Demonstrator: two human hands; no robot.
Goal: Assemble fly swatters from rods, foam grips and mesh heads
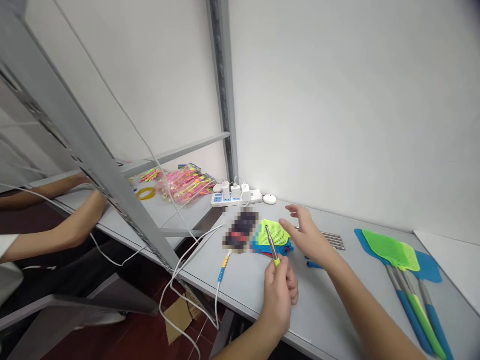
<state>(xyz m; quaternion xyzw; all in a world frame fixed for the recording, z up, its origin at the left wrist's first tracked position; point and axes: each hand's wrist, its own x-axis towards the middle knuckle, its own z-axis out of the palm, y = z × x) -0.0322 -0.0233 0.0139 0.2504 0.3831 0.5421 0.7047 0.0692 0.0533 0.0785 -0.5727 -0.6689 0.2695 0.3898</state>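
Gripped in the left hand (279, 290), curled narrow around a lime-green grip: a slim silver metal rod (270, 239), raised at a slant, tip pointing away from the body. To the right of that hand: the right hand (307, 237), spread wide near a stacked set of lime-green and blue mesh panels (273, 231); contact impossible to tell. Beside the right wrist: parallel silver metal shafts (335, 241). Well to the right of the right hand: 3 long-handled blue-and-green fly swatters (393, 250). Beyond the left hand: a white plastic power strip (236, 201).
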